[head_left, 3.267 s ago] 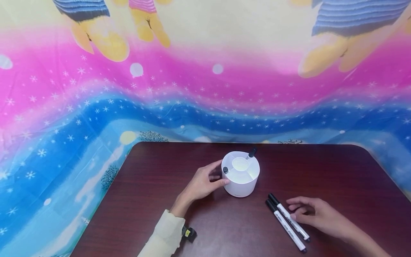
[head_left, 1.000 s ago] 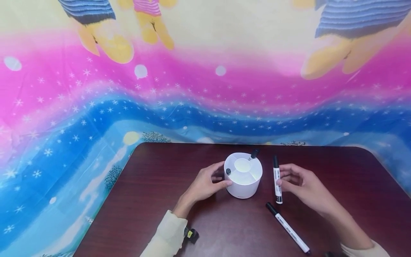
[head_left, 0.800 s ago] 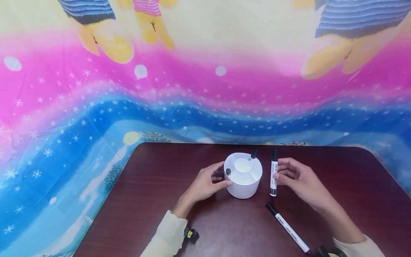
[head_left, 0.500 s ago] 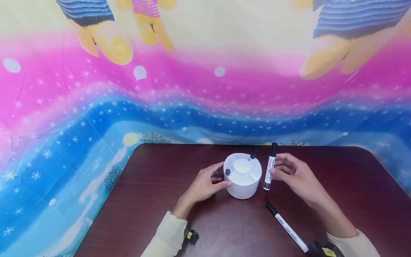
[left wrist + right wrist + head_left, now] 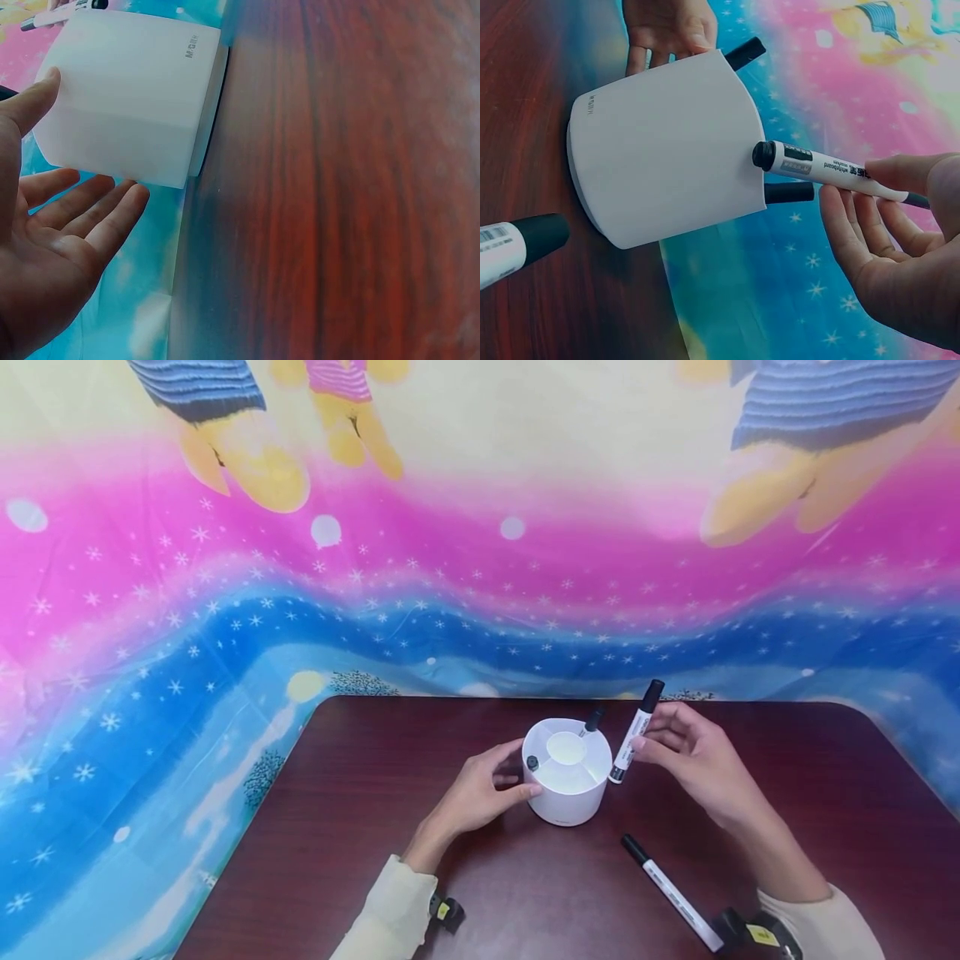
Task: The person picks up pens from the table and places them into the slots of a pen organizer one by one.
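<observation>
A round white pen holder [image 5: 566,803], split into compartments, stands on the table. My left hand [image 5: 474,789] holds its left side, thumb at the front and fingers farther round. My right hand [image 5: 701,764] pinches a whiteboard marker [image 5: 630,747] between thumb and fingers, tilted, black cap up. Its lower end overlaps the holder's right rim in the head view; in the right wrist view that end [image 5: 763,155] is right at the rim. One black-capped marker [image 5: 592,721] leans in a back compartment. Another black cap [image 5: 532,762] shows at the left.
One more whiteboard marker [image 5: 675,893] lies on the dark wooden table [image 5: 337,810], near my right forearm. Wrist cameras [image 5: 447,912] sit at both cuffs. A colourful printed cloth [image 5: 450,568] hangs behind the table.
My right hand has picked one of the two loose markers up off the table, carried it left and back to the holder's right rim, and tilted it. The left hand has stayed at the holder.
</observation>
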The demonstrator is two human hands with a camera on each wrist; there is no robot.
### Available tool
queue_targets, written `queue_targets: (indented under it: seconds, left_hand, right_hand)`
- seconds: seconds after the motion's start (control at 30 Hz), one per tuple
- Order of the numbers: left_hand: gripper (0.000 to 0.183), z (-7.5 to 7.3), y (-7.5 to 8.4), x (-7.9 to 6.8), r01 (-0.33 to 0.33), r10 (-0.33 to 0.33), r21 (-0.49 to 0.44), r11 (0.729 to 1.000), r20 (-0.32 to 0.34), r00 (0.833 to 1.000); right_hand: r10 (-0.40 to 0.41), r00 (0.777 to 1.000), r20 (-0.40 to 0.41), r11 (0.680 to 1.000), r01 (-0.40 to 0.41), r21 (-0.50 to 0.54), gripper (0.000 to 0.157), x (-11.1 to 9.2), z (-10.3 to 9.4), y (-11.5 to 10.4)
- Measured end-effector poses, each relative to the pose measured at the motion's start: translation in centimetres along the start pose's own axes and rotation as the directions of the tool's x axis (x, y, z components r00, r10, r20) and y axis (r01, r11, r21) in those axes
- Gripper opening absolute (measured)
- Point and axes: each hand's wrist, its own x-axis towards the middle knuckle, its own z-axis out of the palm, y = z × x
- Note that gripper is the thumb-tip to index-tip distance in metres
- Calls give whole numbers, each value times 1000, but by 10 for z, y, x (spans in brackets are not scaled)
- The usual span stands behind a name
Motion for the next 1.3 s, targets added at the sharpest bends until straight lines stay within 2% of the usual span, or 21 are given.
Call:
queue_targets:
  seconds: [0.2,0.53,0.93,1.3]
  left_hand:
    - [79,2,-1,-2,7,-7,-9,1000,0,1000]
    - [79,6,-2,-7,15,-15,-21,1000,3,1000]
    - [80,6,-6,-8,18,-18,-20,1000,6,1000]
    - [79,-3,-2,3,-28,28,3,1000,9,1000]
  right_hand:
    - [4,1000,-3,999,-4,-53,36,-1,-2,-1]
    - [11,1000,-8,1000,-11,18,29,1,-1,-3]
    - [42,999,-22,993,-44,-107,35,0,0,-1]
    - [28,999,-35,985,-34,-170,33,8,1,-2]
